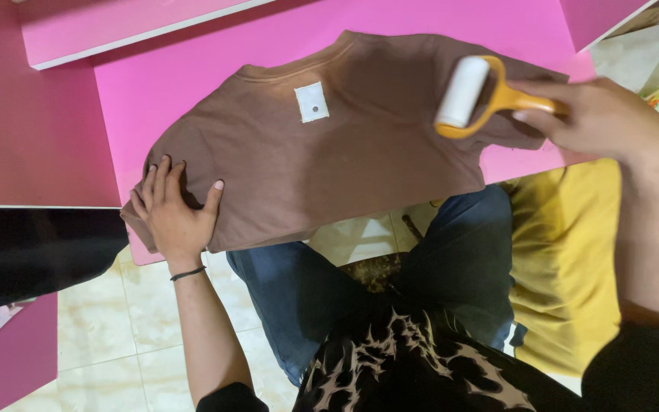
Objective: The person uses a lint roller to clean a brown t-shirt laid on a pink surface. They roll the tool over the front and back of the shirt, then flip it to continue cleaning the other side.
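So the right hand [600,118] has its grip wrapped tight around the orange plastic handle of a lint roller [473,97], fingers curled shut on it with the thumb side facing the shirt. Just off the fingertips the handle forks into a curved yoke holding the white cylinder, which looks like smooth sticky paper. That roll rests on the brown t-shirt [329,145], near the sleeve closest to the grip, angled so its long side lies flat against the cloth, which I'd guess is how you get full contact.

Further out from that grip, across the whole shirt, the left hand [173,210] is spread open, fingers fanned and palm pressed flat on the far hem corner. It's pinching nothing, just pinning the fabric, probably so it doesn't bunch or slide. There's a thin black band on that wrist.

The shirt is soft matte knit, laid out flat with the collar pointing away from the person, and a small white square tag [311,101] shows just below the neckline. It lies on a glossy pink counter [192,69], hem hanging slightly over the near edge. Below that edge you can see blue denim knees, a yellow cushion [566,252] under the right forearm, and pale tiled floor.
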